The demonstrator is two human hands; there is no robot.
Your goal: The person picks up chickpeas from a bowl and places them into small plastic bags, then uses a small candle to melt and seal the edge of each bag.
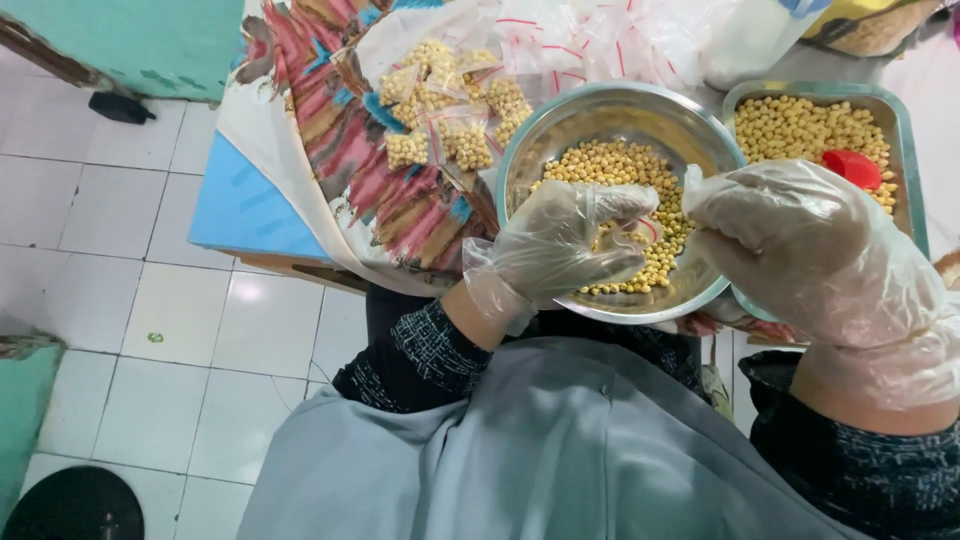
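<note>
A small clear bag [632, 222] with a red seal line sits pinched in the left hand [562, 243], whose gloved fingers are curled around it; the bag hangs over the near half of a round steel bowl [600, 115]. The bowl holds a heap of pale yellow round pellets [640, 170], and the bag lies just above them. The right hand [800, 245], also in a thin plastic glove, is bunched beside the bag's right edge over the bowl's right rim, its fingertips drawn together; whether they grip the bag or some pellets cannot be told.

Right of the bowl, touching its rim, stands a rectangular metal tray [905, 130] filled with the same pellets, with a red scoop [853, 166] lying among them. Left of the bowl and a little farther back is a cluster of filled, sealed little bags [450, 100] resting on a patterned cloth [350, 160] that covers the desk [235, 205]. Behind the bowl lies a pile of empty clear bags [600, 35] with red strips. Below the bowl are the person's dark sleeves and grey apron [540, 450], with white floor tiles [120, 220] to the left.
</note>
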